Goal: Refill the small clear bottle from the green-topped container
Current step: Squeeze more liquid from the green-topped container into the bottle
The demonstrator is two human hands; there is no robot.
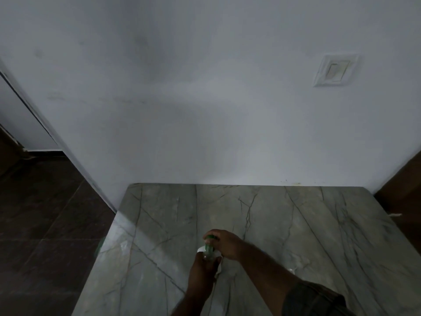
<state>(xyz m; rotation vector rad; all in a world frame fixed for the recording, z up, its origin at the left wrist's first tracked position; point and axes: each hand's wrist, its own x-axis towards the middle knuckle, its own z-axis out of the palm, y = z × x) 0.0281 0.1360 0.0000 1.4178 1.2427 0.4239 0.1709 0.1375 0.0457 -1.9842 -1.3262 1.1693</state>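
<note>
**A:** While the right hand point(224, 244) and the left hand point(202, 269) meet over the middle of the tabletop point(296, 224), what has each got hold of?

**B:** The right hand comes in from the right, with a dark rolled sleeve point(319, 299) further up the arm. Its fingers are curled over the green-topped container point(209, 247), and the green shows between thumb and fingers.

**A:** And the left?

**B:** It reaches up from the lower edge and wraps its fingers round the small clear bottle point(207, 256). The bottle sits just beneath the green part, touching it, and the fingers hide most of it.

**A:** Is the bottle upright or tilted?

**B:** I cannot tell, because the light is dim and that spot is blurred. Both hands hold their things near the front of the grey veined marble, well away from the wall point(205, 99).

**A:** Is there anything else near them?

**B:** A white scrap point(201, 249) peeks out beside the green, just left of it, but I cannot make out what it is. A small pale object point(291, 270) lies on the tabletop just beyond the right forearm. A switch plate point(335, 70) is fixed high on the wall to the right, and dark floor tiles point(45, 224) lie off the tabletop's left side.
</note>
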